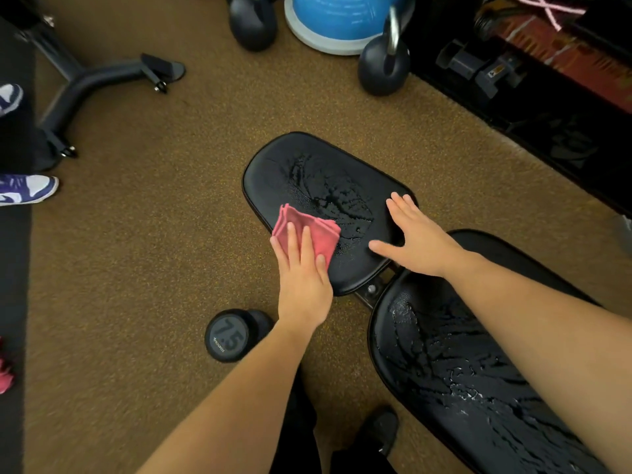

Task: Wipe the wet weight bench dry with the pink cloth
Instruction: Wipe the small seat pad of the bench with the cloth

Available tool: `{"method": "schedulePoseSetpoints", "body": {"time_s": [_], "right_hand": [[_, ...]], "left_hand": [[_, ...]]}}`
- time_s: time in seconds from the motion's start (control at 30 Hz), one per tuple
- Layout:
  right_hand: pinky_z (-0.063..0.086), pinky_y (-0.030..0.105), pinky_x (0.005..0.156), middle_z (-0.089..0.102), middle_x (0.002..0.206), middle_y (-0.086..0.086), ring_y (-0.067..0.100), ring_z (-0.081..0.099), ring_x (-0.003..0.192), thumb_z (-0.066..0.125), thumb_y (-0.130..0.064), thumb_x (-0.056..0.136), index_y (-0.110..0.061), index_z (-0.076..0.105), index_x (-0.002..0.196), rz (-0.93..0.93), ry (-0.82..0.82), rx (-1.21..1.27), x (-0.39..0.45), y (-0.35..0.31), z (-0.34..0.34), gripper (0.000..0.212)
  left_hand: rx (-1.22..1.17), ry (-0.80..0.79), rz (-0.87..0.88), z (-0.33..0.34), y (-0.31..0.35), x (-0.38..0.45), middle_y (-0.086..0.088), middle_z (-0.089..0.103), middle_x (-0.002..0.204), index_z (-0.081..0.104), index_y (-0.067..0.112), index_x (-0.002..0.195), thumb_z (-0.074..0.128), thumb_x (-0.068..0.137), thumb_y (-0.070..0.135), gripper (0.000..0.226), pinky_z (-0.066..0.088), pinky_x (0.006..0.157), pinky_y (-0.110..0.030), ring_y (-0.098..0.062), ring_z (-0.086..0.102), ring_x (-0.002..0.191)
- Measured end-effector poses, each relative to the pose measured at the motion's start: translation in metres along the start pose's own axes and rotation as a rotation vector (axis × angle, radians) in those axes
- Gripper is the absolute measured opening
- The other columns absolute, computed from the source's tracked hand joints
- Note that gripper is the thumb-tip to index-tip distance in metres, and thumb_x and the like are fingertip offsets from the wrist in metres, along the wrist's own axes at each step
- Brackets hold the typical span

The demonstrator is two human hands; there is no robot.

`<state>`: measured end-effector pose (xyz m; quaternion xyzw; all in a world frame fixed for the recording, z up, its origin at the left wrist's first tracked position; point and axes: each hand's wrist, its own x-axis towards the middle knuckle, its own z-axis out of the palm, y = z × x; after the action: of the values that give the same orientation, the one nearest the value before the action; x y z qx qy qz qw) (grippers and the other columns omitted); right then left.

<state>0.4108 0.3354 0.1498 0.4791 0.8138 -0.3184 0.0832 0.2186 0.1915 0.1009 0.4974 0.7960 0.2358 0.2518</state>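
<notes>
The black weight bench has two pads. Its seat pad [307,165] lies in the middle of the view, with water beaded across its centre. The longer back pad [444,371] at lower right is also wet. A folded pink cloth [307,224] rests on the seat pad's near left edge. My left hand [302,271] lies flat on the cloth, pressing it to the pad. My right hand [415,234] rests palm down on the seat pad's right edge, fingers spread, holding nothing.
A 7.5 dumbbell [229,335] lies on the brown floor just left of my left arm. Two kettlebells [383,63] and a blue balance dome [338,18] stand beyond the bench. A machine's dark leg [85,83] and another person's shoes [27,189] are at left.
</notes>
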Motion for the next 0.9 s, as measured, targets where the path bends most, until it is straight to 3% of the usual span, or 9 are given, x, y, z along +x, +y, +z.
{"method": "schedulePoseSetpoints", "body": {"time_s": [0.17,0.3,0.43,0.57,0.63,0.7,0.77,0.83,0.9], "right_hand": [[0.010,0.031,0.125,0.017,0.167,-0.007,0.006,0.004,0.154,0.041,-0.044,0.106,-0.021,0.020,0.161,0.016,0.093,0.188,-0.012,-0.002,-0.002,0.063],[0.021,0.028,0.119,0.038,0.158,-0.004,0.010,0.026,0.148,0.040,-0.033,0.108,-0.019,0.038,0.155,-0.011,0.153,0.215,-0.021,-0.002,0.000,0.049],[0.032,0.028,0.111,0.053,0.143,-0.002,0.014,0.041,0.135,0.039,-0.026,0.107,-0.018,0.053,0.142,-0.027,0.206,0.248,-0.025,-0.003,0.007,0.038],[0.049,0.030,0.092,0.065,0.119,-0.007,0.009,0.063,0.102,0.042,-0.029,0.106,-0.028,0.066,0.117,0.160,0.280,0.599,-0.033,-0.008,0.012,0.026],[0.057,0.041,0.091,0.069,0.114,-0.003,0.012,0.068,0.093,0.044,-0.036,0.105,-0.026,0.068,0.114,0.237,0.278,0.884,-0.038,-0.016,0.007,0.026],[0.058,0.044,0.091,0.070,0.120,0.001,0.015,0.069,0.094,0.043,-0.048,0.105,-0.030,0.069,0.120,0.226,0.165,1.152,-0.042,-0.025,0.000,0.035],[0.055,0.036,0.093,0.071,0.124,-0.003,0.013,0.070,0.104,0.043,-0.065,0.096,-0.037,0.065,0.129,0.185,0.028,1.306,-0.046,-0.034,-0.004,0.048],[0.054,0.034,0.094,0.072,0.123,-0.005,0.014,0.069,0.113,0.049,-0.071,0.084,-0.035,0.063,0.131,0.193,0.034,1.410,-0.045,-0.040,-0.008,0.061],[0.056,0.034,0.090,0.072,0.122,0.000,0.017,0.069,0.113,0.055,-0.065,0.087,-0.031,0.065,0.130,0.188,0.128,1.435,-0.038,-0.038,-0.015,0.056]], "left_hand": [[0.138,0.017,0.053,0.013,0.016,-0.023,-0.005,-0.006,0.168,0.010,0.012,0.160,0.019,0.109,0.031,0.056,-0.014,0.121,-0.036,-0.027,-0.021,0.152],[0.161,-0.028,0.081,0.026,0.028,-0.044,-0.007,-0.008,0.167,0.009,0.009,0.160,0.025,0.109,0.024,0.055,-0.014,0.121,-0.036,-0.020,-0.021,0.152],[0.207,-0.084,0.181,0.036,0.039,-0.057,-0.006,0.002,0.168,0.018,0.010,0.159,0.039,0.105,0.010,0.058,0.003,0.126,-0.043,-0.020,-0.011,0.154],[-0.086,-0.087,0.084,0.030,0.075,-0.052,-0.002,0.042,0.155,0.033,0.023,0.153,0.036,0.107,0.018,0.047,0.037,0.114,-0.040,-0.020,0.035,0.145],[-0.331,-0.004,-0.047,0.020,0.095,-0.043,-0.001,0.057,0.138,0.032,0.031,0.153,0.028,0.108,0.029,0.046,0.045,0.098,-0.022,-0.018,0.054,0.126],[-0.564,0.030,-0.061,0.009,0.119,-0.032,0.003,0.057,0.138,0.039,0.029,0.151,0.027,0.109,0.026,0.044,0.039,0.096,-0.010,-0.009,0.053,0.127],[-0.788,-0.059,-0.046,0.001,0.142,-0.022,0.010,0.056,0.137,0.046,0.031,0.146,0.029,0.109,0.022,0.042,0.040,0.102,-0.016,0.001,0.052,0.124],[-0.878,-0.235,-0.068,-0.009,0.155,-0.014,0.010,0.057,0.136,0.048,0.030,0.146,0.031,0.108,0.023,0.043,0.041,0.105,-0.020,0.005,0.053,0.120],[-0.783,-0.260,-0.007,-0.023,0.150,-0.002,0.006,0.064,0.128,0.055,0.029,0.140,0.037,0.104,0.023,0.041,0.046,0.105,-0.028,-0.003,0.059,0.114]]}}
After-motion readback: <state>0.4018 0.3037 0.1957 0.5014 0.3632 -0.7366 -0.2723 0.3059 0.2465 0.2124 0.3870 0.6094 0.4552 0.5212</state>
